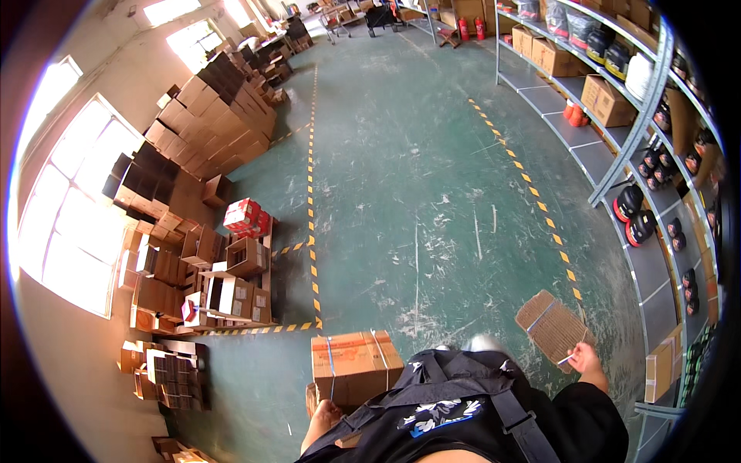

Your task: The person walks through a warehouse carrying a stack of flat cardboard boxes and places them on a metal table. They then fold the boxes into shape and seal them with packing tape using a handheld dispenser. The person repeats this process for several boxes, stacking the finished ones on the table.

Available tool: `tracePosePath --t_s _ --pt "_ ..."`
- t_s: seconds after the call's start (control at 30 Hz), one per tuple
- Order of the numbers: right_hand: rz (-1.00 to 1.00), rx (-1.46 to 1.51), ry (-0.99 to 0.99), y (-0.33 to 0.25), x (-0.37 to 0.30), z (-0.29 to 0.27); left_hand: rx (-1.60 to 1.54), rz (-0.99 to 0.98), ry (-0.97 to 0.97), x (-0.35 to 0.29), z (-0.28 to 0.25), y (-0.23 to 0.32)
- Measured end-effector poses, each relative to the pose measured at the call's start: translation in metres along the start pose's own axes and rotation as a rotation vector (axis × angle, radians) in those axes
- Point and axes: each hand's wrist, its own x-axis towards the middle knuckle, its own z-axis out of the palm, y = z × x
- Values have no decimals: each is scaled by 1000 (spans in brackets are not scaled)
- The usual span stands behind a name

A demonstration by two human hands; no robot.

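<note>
My left hand (327, 413) is closed at the near side of a brown cardboard carton (356, 356), where a blue packing strap runs down to my fingers. The carton has orange print on top and a second, pale strap across it. Off to my right, my right hand (584, 359) pinches a pale strap round a bundle of flat corrugated cardboard (549, 322), which hangs tilted above the floor. A blue strap also crosses this bundle. The lower part of the carton is partly hidden by my arm and dark clothing.
Metal shelving (617, 131) with cartons, jars and tubs lines the right. Stacked cartons (208, 123) and a loaded pallet (266, 270) stand along the left wall. Yellow-black floor tape (312, 193) edges the green aisle (401, 193). Red extinguishers (479, 28) stand far back.
</note>
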Motion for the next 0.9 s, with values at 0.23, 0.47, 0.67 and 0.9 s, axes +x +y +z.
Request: tracePosePath --t_s 0.23,0.47,0.67,0.9 --pt "207 -132 74 -179 96 240 -54 -25 11 98 197 240" --pt "196 -276 232 -308 243 501 233 306 10 93 392 493" --pt "105 -256 253 -489 323 746 193 331 11 86 563 704" --pt "58 72 268 -664 417 983 183 375 -75 133 795 975"
